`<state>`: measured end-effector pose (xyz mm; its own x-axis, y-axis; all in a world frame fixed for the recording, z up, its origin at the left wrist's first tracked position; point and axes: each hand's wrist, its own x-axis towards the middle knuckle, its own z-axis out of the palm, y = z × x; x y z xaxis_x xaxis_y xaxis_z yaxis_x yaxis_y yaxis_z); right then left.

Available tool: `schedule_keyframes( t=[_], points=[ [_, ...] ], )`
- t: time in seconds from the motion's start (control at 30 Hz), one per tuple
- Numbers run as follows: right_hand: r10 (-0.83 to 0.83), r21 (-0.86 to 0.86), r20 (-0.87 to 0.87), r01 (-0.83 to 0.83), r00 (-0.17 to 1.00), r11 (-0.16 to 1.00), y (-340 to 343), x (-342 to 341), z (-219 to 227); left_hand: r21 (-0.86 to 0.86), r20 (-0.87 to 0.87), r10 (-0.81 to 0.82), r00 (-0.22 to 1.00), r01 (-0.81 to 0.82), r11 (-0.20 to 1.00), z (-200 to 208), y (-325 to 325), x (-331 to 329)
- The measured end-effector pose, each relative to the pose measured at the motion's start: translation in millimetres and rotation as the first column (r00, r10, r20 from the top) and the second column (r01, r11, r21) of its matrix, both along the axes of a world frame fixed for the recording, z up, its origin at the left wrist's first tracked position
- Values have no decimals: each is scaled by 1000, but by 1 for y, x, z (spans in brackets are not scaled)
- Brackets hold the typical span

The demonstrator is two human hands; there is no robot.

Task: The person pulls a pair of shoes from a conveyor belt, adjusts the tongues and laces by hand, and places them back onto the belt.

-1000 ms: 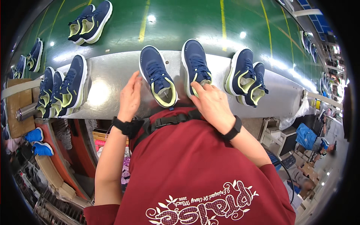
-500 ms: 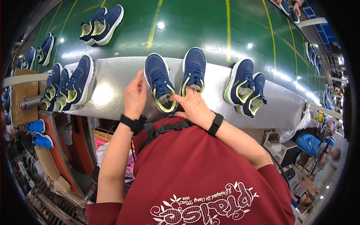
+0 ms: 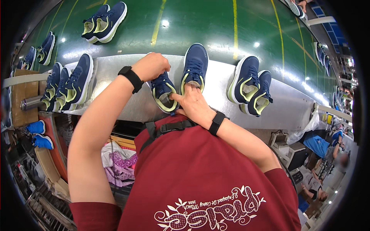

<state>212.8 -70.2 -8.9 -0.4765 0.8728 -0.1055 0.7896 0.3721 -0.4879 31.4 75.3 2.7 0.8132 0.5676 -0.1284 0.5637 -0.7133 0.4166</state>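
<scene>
Two navy sneakers with lime-green linings stand in front of me, toes pointing away. The left sneaker (image 3: 162, 94) has its toe covered by my left hand (image 3: 153, 66), which is closed over it with bent fingers. My right hand (image 3: 195, 104) bridges the pair at the heel end. Its thumb reaches the left sneaker's collar, and its fingers dip into the opening of the right sneaker (image 3: 195, 63), hiding their tips. A dark insole shows inside the left sneaker. Both sneakers rest on a metal ledge (image 3: 127, 77).
Beyond the ledge runs a green conveyor belt (image 3: 208, 23) with yellow lines. Matching sneakers (image 3: 246, 82) stand to the right, others (image 3: 79, 82) to the left, and a pair (image 3: 106, 23) on the belt. A cardboard box (image 3: 24, 94) and blue shoes (image 3: 41, 140) are at far left.
My left hand has moved from beside the left sneaker up and over its toe, with its fingers curling in. The right hand keeps its place at the heels.
</scene>
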Motion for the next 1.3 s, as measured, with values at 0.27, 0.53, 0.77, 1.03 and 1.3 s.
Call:
schedule_keyframes(
  t=[0.27,0.53,0.77,1.03,1.3],
  points=[
    [-34,14,51,33,998,999,-4,-2,2,332,-55,-168,984,177,926,-4,-18,9],
    [-37,12,15,37,999,999,3,-5,5,110,394,389,833,-463,880,-10,-46,-15],
    [-11,17,22,10,1000,1000,7,-4,13,-30,457,566,686,-624,781,-24,-119,-28],
    [87,-10,102,-86,991,996,12,-4,14,-45,186,599,779,-602,797,-8,-88,-12],
    [61,-32,44,-59,997,998,16,0,10,-523,319,908,270,-749,407,-29,-89,-26]
  ],
)
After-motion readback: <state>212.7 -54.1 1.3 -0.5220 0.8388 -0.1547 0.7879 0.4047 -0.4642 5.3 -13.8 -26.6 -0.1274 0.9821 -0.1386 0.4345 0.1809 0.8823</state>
